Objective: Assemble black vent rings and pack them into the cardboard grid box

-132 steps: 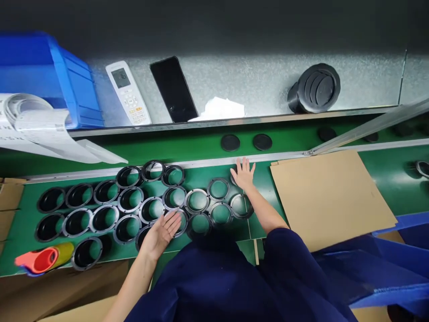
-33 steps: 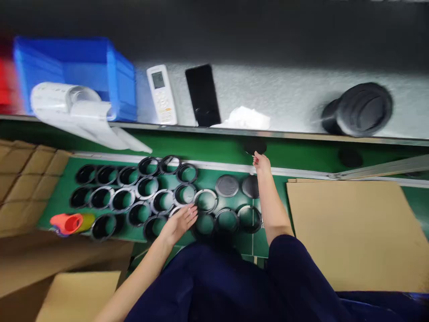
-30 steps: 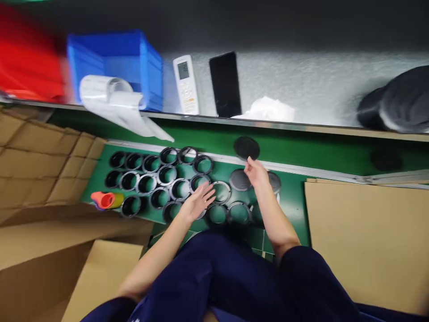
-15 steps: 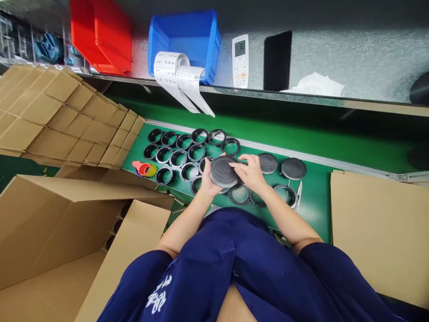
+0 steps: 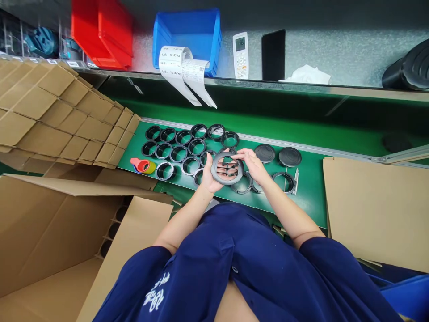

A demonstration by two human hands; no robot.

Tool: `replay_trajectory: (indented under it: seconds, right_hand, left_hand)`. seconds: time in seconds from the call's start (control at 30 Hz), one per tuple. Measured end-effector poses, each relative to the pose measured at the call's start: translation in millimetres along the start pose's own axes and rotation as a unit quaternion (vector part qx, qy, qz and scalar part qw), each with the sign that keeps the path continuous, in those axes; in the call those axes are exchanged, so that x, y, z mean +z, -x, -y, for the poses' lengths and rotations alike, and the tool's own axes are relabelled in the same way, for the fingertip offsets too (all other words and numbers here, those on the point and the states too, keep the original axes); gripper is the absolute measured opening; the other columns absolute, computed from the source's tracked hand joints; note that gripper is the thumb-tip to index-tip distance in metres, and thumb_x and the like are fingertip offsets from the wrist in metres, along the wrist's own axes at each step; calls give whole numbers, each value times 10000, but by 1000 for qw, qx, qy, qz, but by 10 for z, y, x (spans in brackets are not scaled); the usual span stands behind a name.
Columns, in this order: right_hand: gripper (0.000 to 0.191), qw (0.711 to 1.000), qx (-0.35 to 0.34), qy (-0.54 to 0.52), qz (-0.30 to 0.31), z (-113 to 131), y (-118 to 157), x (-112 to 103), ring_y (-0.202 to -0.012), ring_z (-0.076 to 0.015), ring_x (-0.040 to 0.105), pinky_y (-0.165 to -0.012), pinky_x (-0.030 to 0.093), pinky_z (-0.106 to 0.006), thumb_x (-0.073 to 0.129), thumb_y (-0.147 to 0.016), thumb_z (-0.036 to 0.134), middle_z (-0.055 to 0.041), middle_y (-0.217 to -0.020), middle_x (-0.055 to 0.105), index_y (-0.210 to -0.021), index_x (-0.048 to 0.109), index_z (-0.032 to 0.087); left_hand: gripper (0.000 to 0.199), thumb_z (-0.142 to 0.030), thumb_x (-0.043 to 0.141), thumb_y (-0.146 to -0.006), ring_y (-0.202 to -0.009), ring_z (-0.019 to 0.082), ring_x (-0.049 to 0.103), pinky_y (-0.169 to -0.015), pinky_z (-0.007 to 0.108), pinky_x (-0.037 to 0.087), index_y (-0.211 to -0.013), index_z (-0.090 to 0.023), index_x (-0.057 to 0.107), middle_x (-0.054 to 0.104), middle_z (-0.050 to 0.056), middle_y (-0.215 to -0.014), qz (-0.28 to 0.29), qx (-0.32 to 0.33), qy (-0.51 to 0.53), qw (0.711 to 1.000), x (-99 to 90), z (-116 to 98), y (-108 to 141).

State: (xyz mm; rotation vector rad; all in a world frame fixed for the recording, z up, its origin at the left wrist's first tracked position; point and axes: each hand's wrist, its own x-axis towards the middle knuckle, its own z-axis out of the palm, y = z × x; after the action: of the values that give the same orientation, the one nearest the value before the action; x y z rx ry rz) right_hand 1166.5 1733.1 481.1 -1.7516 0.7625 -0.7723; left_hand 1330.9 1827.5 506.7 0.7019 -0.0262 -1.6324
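Both my hands hold one round black vent disc (image 5: 227, 168) above the green bench (image 5: 310, 197); its slatted back faces me. My left hand (image 5: 207, 175) grips its left rim from below. My right hand (image 5: 252, 163) pinches its right rim. Under and left of it lie several black plastic rings (image 5: 177, 152) in rows. Two more black discs (image 5: 264, 153) lie flat to the right, with a few rings in front of them.
An open cardboard box (image 5: 67, 232) stands at lower left, cardboard dividers (image 5: 60, 120) behind it. A cardboard sheet (image 5: 375, 210) lies at right. The shelf holds a red bin (image 5: 100, 31), blue bin (image 5: 187, 33), label strips (image 5: 182, 74), remote (image 5: 240, 53), phone (image 5: 273, 54). An orange tape roll (image 5: 142, 166) lies by the rings.
My right hand took a black disc from the far belt and brought it to my left hand. Both hands turned it over, so its slatted back now faces me. My view swung left.
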Motion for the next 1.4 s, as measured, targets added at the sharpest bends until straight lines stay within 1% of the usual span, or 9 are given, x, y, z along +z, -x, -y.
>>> replay_trajectory:
  seconds: [0.2, 0.33, 0.47, 0.6, 0.7, 0.83, 1.07, 1.23, 1.4]
  right_hand:
    - [757, 1000, 8, -19, -8, -8, 156, -18, -1310, -254, 537, -1188, 398, -463, 232, -1033, 736, -98, -1262, 617, -1116, 812, 256]
    - [715, 998, -37, 47, -18, -25, 297, 115, -1369, -306, 484, -1227, 337, -535, 241, -1057, 672, -140, -1404, 580, -1313, 724, 212]
    - [752, 956, -127, 230, 132, -116, 564, 384, -1527, -369, 292, -1305, 127, -588, 534, -960, 694, -161, -1625, 408, -1509, 557, 180]
    - [1090, 939, -43, 269, 211, -324, 696, 569, -1582, -410, 150, -1256, 223, -622, 695, -836, 718, -205, -1712, 180, -1680, 226, 211]
    - [1167, 942, 13, 263, 210, -551, 521, 586, -1524, -406, 282, -1204, 335, -574, 746, -783, 704, -201, -1667, 253, -1692, 158, 268]
    - [1150, 922, 111, 362, 81, -920, 24, 478, -1514, -449, 258, -1229, 219, -623, 753, -781, 679, -239, -1636, 274, -1683, 208, 219]
    - [1153, 872, 156, 453, 99, -1401, -333, 285, -1558, -438, 191, -1255, -1, -626, 695, -800, 761, -266, -1667, 240, -1677, 219, 186]
    - [1093, 852, 158, 493, 83, -1555, -410, 213, -1594, -411, 81, -1255, -45, -627, 572, -893, 763, -260, -1719, 111, -1680, 179, 115]
    - [905, 860, 143, 482, 81, -1452, -639, 163, -1612, -370, 63, -1277, 26, -588, 412, -1008, 668, -233, -1730, 93, -1672, 206, 89]
  left_hand:
    - [721, -725, 329, -1004, -1281, 377, 622, -1067, 621, 482, -1425, -194, 575, 699, 168, -1291, -13, -23, 13, 1000, 7, 53, 54]
    - [702, -716, 347, -1005, -1244, 352, 652, -1075, 571, 501, -1342, -169, 629, 734, 154, -1211, -24, -27, 26, 999, -101, 76, 25]
    - [623, -647, 373, -1030, -1205, 318, 675, -1102, 504, 506, -1277, -152, 660, 761, 136, -1129, -98, -46, 14, 994, -325, 204, -1]
    - [682, -677, 414, -1001, -1253, 358, 643, -1122, 522, 486, -1362, -136, 621, 729, 180, -1231, -107, -109, -16, 988, -512, 407, 6]
    - [754, -738, 410, -967, -1311, 389, 600, -1135, 592, 447, -1470, -191, 533, 662, 197, -1354, -124, -124, -37, 984, -595, 450, -3]
    - [717, -707, 467, -964, -1412, 366, 517, -1147, 649, 396, -1557, -309, 403, 508, 204, -1526, -204, -102, -100, 968, -736, 329, 23]
    - [540, -539, 478, -1026, -1316, 306, 607, -1082, 462, 523, -1403, -158, 553, 563, 215, -1484, -254, -94, -83, 959, -1136, 149, 287]
    - [431, -438, 521, -1027, -1181, 271, 692, -985, 399, 593, -1330, -144, 608, 642, 204, -1380, -307, -92, -57, 946, -1352, 122, 392]
    - [347, -339, 543, -1020, -1080, 244, 734, -945, 370, 619, -1287, -138, 641, 706, 180, -1259, -317, -94, -41, 943, -1384, 93, 358]
